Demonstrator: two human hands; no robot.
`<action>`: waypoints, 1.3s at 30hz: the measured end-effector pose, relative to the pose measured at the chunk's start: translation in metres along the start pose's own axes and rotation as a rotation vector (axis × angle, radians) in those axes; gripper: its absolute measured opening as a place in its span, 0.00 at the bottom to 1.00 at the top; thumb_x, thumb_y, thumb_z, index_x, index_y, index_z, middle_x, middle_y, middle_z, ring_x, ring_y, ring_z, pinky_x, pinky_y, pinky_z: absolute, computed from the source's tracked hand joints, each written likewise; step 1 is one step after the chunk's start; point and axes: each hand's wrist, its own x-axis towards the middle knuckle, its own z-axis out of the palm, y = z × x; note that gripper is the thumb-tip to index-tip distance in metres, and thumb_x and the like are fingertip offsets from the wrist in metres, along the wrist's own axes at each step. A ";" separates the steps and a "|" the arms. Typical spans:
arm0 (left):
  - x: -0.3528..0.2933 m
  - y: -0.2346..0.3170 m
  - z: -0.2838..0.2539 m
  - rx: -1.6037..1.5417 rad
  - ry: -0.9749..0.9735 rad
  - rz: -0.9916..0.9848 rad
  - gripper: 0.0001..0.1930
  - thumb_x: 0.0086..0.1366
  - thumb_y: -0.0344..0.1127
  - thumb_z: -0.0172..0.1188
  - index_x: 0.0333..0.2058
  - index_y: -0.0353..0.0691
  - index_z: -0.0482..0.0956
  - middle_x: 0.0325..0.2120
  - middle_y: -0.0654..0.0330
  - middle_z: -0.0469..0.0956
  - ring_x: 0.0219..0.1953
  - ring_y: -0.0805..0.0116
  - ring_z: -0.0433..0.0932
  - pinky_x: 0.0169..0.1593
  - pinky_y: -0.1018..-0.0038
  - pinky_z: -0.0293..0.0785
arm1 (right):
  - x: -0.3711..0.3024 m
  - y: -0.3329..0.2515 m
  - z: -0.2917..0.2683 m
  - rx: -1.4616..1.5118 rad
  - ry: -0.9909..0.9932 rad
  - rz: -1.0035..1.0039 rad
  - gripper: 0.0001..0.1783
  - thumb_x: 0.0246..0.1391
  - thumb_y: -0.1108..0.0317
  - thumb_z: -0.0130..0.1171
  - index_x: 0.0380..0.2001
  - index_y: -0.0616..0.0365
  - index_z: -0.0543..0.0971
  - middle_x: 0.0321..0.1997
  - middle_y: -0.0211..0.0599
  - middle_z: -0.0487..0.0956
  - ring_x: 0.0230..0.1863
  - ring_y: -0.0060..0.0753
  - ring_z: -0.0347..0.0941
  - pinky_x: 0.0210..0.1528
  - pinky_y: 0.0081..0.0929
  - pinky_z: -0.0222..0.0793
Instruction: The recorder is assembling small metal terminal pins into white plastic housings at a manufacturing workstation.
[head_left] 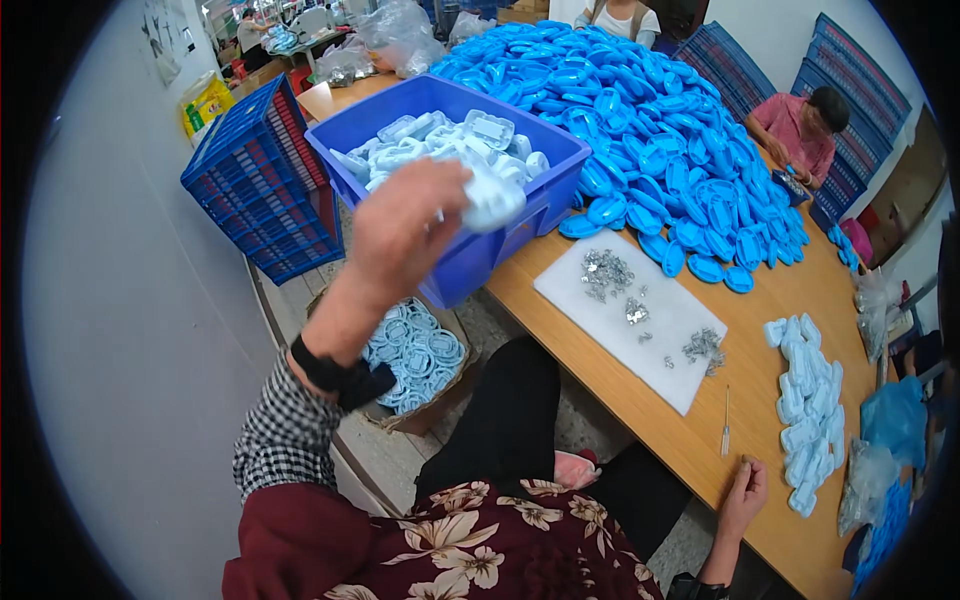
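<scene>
My left hand [415, 215] is raised over the near rim of a purple-blue plastic bin [480, 262], closed on a pale blue plastic piece [492, 203] that is blurred by motion. More pale plastic pieces [490, 130] fill the bin. At the table's near edge, my right hand [742, 492] rests with its fingers curled together; what they hold, if anything, is too small to make out. Just beyond it lies a thin screwdriver [726, 440]. A white foam sheet [610, 330] bears small piles of metal bits [606, 272].
A large heap of bright blue plastic pieces [680, 160] covers the table's far side. Pale blue pieces [808, 410] lie in a row at right. A carton of pale blue rings [415, 350] stands on the floor beside blue crates [262, 185]. A co-worker [800, 135] sits across the table.
</scene>
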 end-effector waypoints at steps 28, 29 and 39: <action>-0.038 0.236 0.138 -1.027 -0.651 -0.090 0.09 0.55 0.22 0.66 0.37 0.36 0.83 0.29 0.53 0.83 0.31 0.56 0.82 0.35 0.68 0.77 | 0.048 -0.008 -0.073 -0.507 0.126 -0.090 0.13 0.57 0.69 0.64 0.44 0.60 0.80 0.36 0.33 0.78 0.35 0.27 0.72 0.37 0.25 0.69; -0.041 0.235 0.143 -1.031 -0.655 -0.089 0.09 0.56 0.22 0.66 0.37 0.36 0.83 0.30 0.53 0.83 0.31 0.57 0.82 0.35 0.69 0.77 | 0.054 -0.003 -0.080 -0.614 0.139 -0.162 0.14 0.55 0.69 0.64 0.46 0.60 0.80 0.39 0.36 0.79 0.37 0.32 0.74 0.39 0.27 0.70; -0.055 0.214 0.155 -1.014 -0.793 -0.411 0.06 0.63 0.25 0.64 0.39 0.32 0.84 0.33 0.52 0.85 0.33 0.64 0.85 0.38 0.74 0.79 | 0.128 0.000 -0.032 -1.036 0.157 -0.445 0.25 0.48 0.59 0.68 0.49 0.55 0.78 0.59 0.44 0.75 0.60 0.48 0.68 0.57 0.46 0.61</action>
